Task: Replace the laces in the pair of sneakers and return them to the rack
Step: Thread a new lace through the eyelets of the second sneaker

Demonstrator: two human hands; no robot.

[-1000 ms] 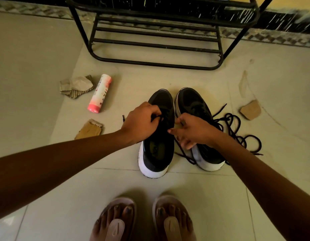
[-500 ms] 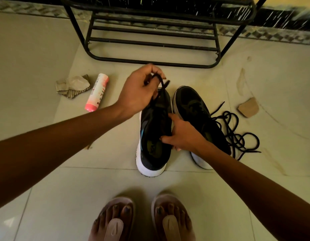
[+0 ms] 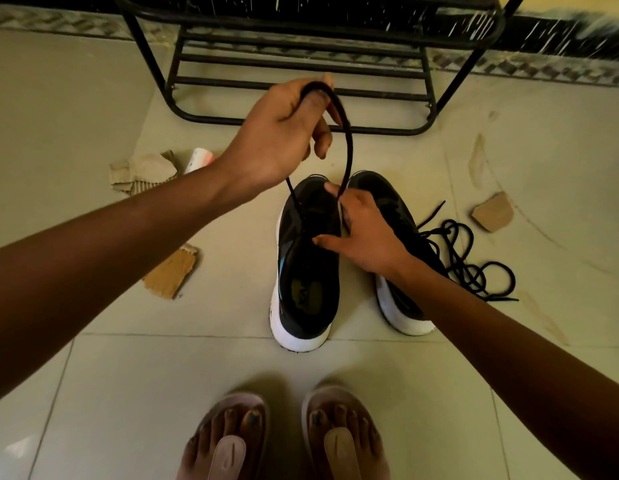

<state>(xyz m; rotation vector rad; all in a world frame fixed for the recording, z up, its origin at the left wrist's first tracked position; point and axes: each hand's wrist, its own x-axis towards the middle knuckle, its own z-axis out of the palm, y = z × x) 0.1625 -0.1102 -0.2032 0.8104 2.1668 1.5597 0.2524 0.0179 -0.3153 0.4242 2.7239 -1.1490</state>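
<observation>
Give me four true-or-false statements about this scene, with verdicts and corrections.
1. The left hand holds a black lace raised above the left sneaker. True.
2. Both sneakers stand on the rack. False: they stand on the floor in front of it.
3. The right hand hangs free. False: it has a grip on the left sneaker.
4. A loose lace lies heaped on the floor beside the right sneaker. True.

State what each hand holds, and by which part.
The left hand grips the lace at the top of its loop. The right hand holds a sneaker by its inner edge.
</observation>
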